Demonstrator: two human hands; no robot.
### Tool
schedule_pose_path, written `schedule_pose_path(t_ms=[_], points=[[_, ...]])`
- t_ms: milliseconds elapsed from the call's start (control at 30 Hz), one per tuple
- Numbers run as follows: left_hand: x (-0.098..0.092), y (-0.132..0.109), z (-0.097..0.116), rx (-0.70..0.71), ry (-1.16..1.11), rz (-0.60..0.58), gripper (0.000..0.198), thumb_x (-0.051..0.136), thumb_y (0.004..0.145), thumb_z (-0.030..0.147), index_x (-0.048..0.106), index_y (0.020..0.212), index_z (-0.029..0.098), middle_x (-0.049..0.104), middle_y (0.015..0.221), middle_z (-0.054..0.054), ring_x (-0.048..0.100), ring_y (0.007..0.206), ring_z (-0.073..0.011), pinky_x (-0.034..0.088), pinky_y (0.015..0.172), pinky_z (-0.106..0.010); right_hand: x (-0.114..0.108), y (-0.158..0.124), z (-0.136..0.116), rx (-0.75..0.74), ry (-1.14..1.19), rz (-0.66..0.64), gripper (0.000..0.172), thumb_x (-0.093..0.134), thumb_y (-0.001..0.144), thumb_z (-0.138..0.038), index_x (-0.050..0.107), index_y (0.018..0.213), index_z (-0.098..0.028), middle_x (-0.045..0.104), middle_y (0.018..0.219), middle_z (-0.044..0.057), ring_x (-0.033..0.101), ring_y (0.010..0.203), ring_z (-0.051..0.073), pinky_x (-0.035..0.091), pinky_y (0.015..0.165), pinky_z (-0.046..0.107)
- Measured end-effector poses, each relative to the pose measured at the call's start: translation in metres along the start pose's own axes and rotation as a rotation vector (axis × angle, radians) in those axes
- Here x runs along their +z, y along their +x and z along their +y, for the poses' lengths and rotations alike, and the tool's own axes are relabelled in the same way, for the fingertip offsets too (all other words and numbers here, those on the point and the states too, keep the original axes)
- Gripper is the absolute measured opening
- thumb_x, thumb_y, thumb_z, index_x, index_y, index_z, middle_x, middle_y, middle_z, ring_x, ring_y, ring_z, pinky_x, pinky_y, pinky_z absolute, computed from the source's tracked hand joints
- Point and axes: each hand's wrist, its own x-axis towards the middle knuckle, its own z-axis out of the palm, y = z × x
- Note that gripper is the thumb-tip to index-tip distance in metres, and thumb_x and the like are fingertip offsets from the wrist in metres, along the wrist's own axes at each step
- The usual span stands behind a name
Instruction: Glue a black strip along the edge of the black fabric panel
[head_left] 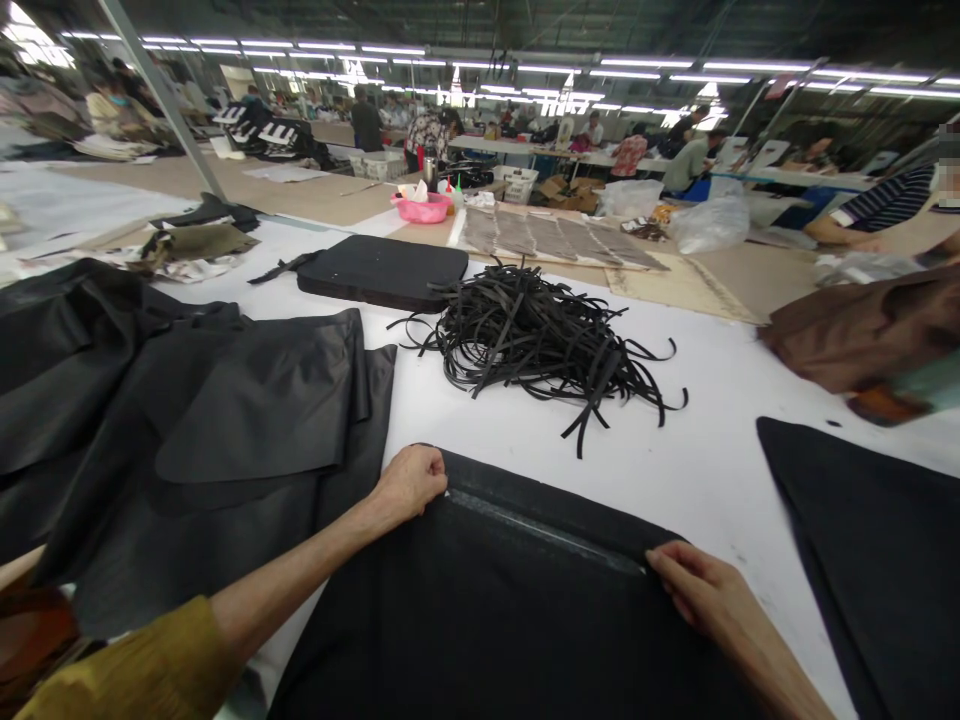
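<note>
My left hand (pixel 411 484) is closed in a fist on the upper left corner of a black fabric panel (pixel 487 610) lying on the white table (pixel 720 440). My right hand (pixel 694 585) pinches the same panel's right edge, its fingers curled over the hem. A shiny strip or seam (pixel 544 530) runs along the panel's top between my hands. A heap of thin black strips (pixel 540 345) lies beyond the panel, out of reach of either hand's fingers.
Stacked black fabric pieces (pixel 225 420) lie to the left, and another black panel (pixel 862 550) lies to the right. A black padded case (pixel 382 270) and brown fabric (pixel 862 330) are on the table. Further tables, a pink basin (pixel 420 207) and several workers fill the hall.
</note>
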Motion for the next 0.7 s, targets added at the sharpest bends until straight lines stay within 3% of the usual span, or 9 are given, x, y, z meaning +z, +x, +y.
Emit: schedule_pose_path(t_ms=[100, 200, 300, 400, 500, 700], points=[[-0.004, -0.005, 0.006, 0.05, 0.131, 0.059, 0.007, 0.049, 0.071, 0.016, 0.055, 0.075, 0.018, 0.056, 0.062, 0.001, 0.057, 0.059, -0.0148, 0.04, 0.055, -0.023, 0.0, 0.0, 0.0, -0.002, 0.031, -0.001, 0.034, 0.051, 0.065, -0.054, 0.052, 0.063, -0.02, 0.04, 0.043, -0.006, 0.035, 0.037, 0.009, 0.022, 0.04, 0.024], [-0.001, -0.014, 0.013, 0.118, 0.268, 0.103, 0.016, 0.046, 0.077, 0.015, 0.054, 0.092, 0.019, 0.057, 0.071, -0.003, 0.056, 0.072, -0.0213, 0.041, 0.065, -0.031, 0.0, -0.003, -0.002, -0.006, 0.05, 0.009, 0.031, 0.053, 0.065, -0.051, 0.051, 0.062, -0.02, 0.042, 0.044, -0.006, 0.035, 0.037, 0.009, 0.021, 0.039, 0.024], [0.006, -0.022, 0.017, 0.378, 0.495, 0.13, 0.026, 0.038, 0.08, 0.007, 0.053, 0.099, 0.019, 0.057, 0.091, -0.007, 0.054, 0.084, -0.0228, 0.042, 0.073, -0.035, 0.001, -0.004, -0.005, -0.04, 0.079, 0.004, 0.029, 0.052, 0.066, -0.048, 0.05, 0.062, -0.02, 0.042, 0.045, -0.006, 0.035, 0.036, 0.008, 0.021, 0.038, 0.023], [0.013, -0.025, 0.016, 0.628, 0.635, 0.092, 0.025, 0.038, 0.08, 0.004, 0.056, 0.092, 0.016, 0.055, 0.1, -0.008, 0.05, 0.091, -0.0221, 0.042, 0.08, -0.035, 0.001, -0.003, -0.004, -0.063, 0.076, 0.009, 0.026, 0.051, 0.068, -0.045, 0.049, 0.062, -0.02, 0.041, 0.043, -0.007, 0.036, 0.036, 0.008, 0.021, 0.038, 0.023], [0.017, -0.026, 0.011, 0.642, 0.72, 0.055, 0.027, 0.037, 0.08, 0.002, 0.058, 0.09, 0.013, 0.056, 0.097, -0.009, 0.05, 0.088, -0.0214, 0.044, 0.079, -0.033, 0.003, -0.004, -0.005, -0.076, 0.057, 0.034, 0.024, 0.051, 0.068, -0.043, 0.049, 0.061, -0.019, 0.041, 0.043, -0.007, 0.037, 0.036, 0.008, 0.023, 0.038, 0.023], [0.025, -0.033, 0.003, 0.683, 0.872, 0.146, 0.051, 0.03, 0.075, -0.005, 0.05, 0.119, 0.01, 0.056, 0.102, -0.011, 0.051, 0.09, -0.0231, 0.047, 0.079, -0.037, 0.005, -0.013, -0.014, -0.088, 0.004, 0.101, 0.021, 0.05, 0.072, -0.037, 0.051, 0.062, -0.019, 0.043, 0.045, -0.006, 0.04, 0.039, 0.009, 0.026, 0.041, 0.022]])
